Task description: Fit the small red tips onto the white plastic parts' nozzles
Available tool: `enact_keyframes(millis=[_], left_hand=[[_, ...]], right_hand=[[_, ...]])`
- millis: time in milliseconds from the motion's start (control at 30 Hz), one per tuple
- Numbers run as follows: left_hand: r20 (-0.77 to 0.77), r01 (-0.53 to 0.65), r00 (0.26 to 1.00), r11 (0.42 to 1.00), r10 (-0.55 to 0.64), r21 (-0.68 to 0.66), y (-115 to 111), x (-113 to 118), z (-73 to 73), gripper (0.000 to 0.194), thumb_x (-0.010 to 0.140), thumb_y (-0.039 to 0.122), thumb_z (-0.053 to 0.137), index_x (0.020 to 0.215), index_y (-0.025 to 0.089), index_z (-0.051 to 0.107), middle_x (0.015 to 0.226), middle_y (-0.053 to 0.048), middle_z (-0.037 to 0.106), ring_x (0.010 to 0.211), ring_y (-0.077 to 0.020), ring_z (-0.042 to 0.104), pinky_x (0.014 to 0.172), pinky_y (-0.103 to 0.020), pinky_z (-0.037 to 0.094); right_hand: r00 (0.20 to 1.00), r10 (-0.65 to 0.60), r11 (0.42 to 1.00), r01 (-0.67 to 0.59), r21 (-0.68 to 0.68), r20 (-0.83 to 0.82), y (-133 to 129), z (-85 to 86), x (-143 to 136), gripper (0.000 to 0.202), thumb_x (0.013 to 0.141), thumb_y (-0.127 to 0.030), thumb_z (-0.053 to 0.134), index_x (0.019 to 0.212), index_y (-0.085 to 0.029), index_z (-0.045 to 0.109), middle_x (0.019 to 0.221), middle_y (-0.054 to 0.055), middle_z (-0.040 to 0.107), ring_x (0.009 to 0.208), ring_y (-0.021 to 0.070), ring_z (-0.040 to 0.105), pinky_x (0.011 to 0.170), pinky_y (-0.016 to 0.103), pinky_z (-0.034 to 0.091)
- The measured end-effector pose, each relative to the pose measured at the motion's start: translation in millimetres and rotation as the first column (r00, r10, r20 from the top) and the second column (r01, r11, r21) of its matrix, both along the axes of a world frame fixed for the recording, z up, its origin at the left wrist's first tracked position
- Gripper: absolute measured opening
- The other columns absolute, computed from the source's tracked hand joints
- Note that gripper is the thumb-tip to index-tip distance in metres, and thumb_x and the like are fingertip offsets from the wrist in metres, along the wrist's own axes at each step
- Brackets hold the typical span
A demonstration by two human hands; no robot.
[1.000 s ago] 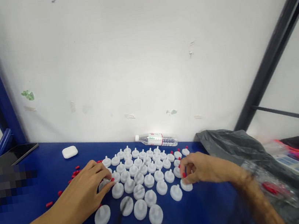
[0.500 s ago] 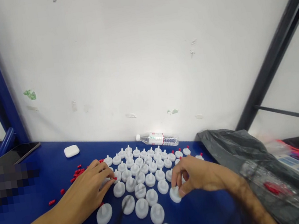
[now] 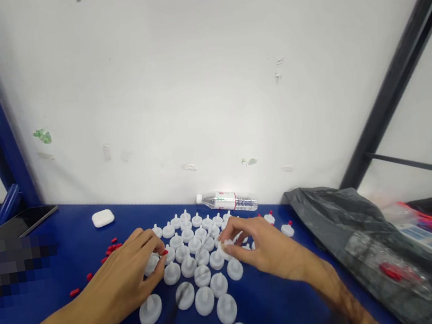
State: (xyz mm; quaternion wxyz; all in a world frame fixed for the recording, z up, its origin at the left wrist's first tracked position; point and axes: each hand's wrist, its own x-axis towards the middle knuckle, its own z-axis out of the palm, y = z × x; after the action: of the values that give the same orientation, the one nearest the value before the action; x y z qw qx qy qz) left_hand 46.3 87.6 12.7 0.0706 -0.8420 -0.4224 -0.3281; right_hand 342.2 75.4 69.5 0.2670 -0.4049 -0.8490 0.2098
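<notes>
My left hand (image 3: 141,261) pinches a small red cap (image 3: 165,252) between thumb and forefinger, at the left side of the group of white discs. My right hand (image 3: 261,241) is closed, thumb and forefinger pinching a white stemmed disc (image 3: 227,243) over the right part of the group. Its lower edge is hard to tell from the discs behind. Several more discs, such as this white disc (image 3: 205,300), stand stem up on the blue table (image 3: 277,314). At the back right, a disc (image 3: 287,229) carries a red cap on its stem.
Loose red caps (image 3: 111,248) lie left of my left hand. A clear bottle (image 3: 225,200) rests along the wall, with a white case (image 3: 103,218) and a phone (image 3: 39,216) farther left. Grey plastic (image 3: 329,226) covers the right side, with a clear bag (image 3: 396,271) on it.
My right hand has moved left and away from me, from the right edge of the group, carrying the white disc. My left hand stays nearly in place with the red cap.
</notes>
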Motion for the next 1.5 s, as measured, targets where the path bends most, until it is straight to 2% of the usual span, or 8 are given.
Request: enact_keyframes(millis=[167,267,367,567,867,1133,1300,1500], left_hand=[[-0.074,0.002,0.997,1.000,-0.002,0.000,-4,0,3.9,0.005,0.089,0.021,0.049,0.089,0.022,0.054,0.085,-0.002,0.058,0.076,-0.0212,0.055,0.067,-0.034,0.044],[-0.085,0.047,0.995,0.999,-0.046,0.006,-6,0,4.6,0.005,0.088,0.020,0.051,0.092,0.022,0.054,0.087,-0.001,0.058,0.076,-0.0200,0.055,0.067,-0.033,0.044],[-0.090,0.123,0.989,0.992,-0.120,0.031,-7,3,5.3,0.009,0.088,0.017,0.049,0.093,0.022,0.055,0.089,-0.001,0.060,0.082,-0.0200,0.056,0.073,-0.034,0.046],[-0.160,0.203,0.970,0.973,-0.184,0.110,-14,11,7.7,0.018,0.089,0.008,0.047,0.093,0.022,0.057,0.089,0.001,0.063,0.086,-0.0175,0.058,0.085,-0.032,0.046],[-0.152,0.262,0.958,0.958,-0.244,0.116,-18,11,8.0,0.018,0.091,0.007,0.047,0.097,0.022,0.055,0.090,0.001,0.062,0.085,-0.0161,0.057,0.082,-0.029,0.048],[-0.070,0.278,0.959,0.958,-0.273,0.070,-15,8,4.4,0.014,0.096,0.013,0.049,0.102,0.023,0.056,0.095,0.001,0.063,0.089,-0.0160,0.058,0.088,-0.030,0.046],[-0.069,0.317,0.947,0.947,-0.314,0.044,-12,7,4.5,0.012,0.098,0.017,0.048,0.102,0.024,0.057,0.093,0.001,0.065,0.085,-0.0164,0.059,0.080,-0.029,0.047],[0.008,0.293,0.956,0.954,-0.294,0.060,-17,9,7.8,0.010,0.098,0.019,0.049,0.100,0.024,0.058,0.091,0.002,0.065,0.082,-0.0164,0.059,0.080,-0.029,0.047]], right_hand=[[0.997,0.049,0.948,-0.065,0.311,0.060,-2,-21.8,-33,0.009,0.093,-0.026,0.062,0.102,-0.024,0.064,0.101,0.000,0.069,0.100,0.0175,0.061,0.093,0.035,0.049],[0.991,0.059,0.867,-0.110,0.486,0.120,-2,-32.4,-47,0.020,0.094,-0.037,0.062,0.107,-0.022,0.064,0.100,0.003,0.070,0.096,0.0198,0.062,0.090,0.038,0.050],[0.997,0.032,0.818,-0.068,0.571,0.073,-3,-36.8,-53,0.031,0.091,-0.047,0.063,0.109,-0.022,0.063,0.098,0.003,0.071,0.091,0.0196,0.065,0.084,0.036,0.052],[0.996,0.046,0.825,-0.084,0.560,0.080,-4,-36.8,-53,0.029,0.091,-0.044,0.066,0.109,-0.021,0.063,0.100,0.002,0.071,0.092,0.0172,0.067,0.085,0.031,0.054],[0.994,0.063,0.853,-0.097,0.512,0.083,-6,-43.7,-58,0.020,0.092,-0.036,0.065,0.104,-0.020,0.066,0.099,0.003,0.068,0.090,0.0153,0.066,0.083,0.027,0.055],[0.996,0.081,0.802,-0.079,0.592,0.024,-6,-43.6,-58,0.023,0.085,-0.038,0.073,0.099,-0.020,0.069,0.098,0.003,0.067,0.086,0.0157,0.063,0.079,0.026,0.056],[0.995,0.093,0.772,-0.101,0.628,0.046,-8,-47.8,-65,0.027,0.092,-0.042,0.064,0.105,-0.019,0.067,0.094,0.003,0.068,0.087,0.0152,0.065,0.082,0.026,0.055],[0.993,0.103,0.781,-0.047,0.623,-0.054,-9,-45.5,-64,0.018,0.093,-0.034,0.063,0.105,-0.020,0.064,0.096,0.003,0.069,0.088,0.0153,0.064,0.081,0.026,0.055]])
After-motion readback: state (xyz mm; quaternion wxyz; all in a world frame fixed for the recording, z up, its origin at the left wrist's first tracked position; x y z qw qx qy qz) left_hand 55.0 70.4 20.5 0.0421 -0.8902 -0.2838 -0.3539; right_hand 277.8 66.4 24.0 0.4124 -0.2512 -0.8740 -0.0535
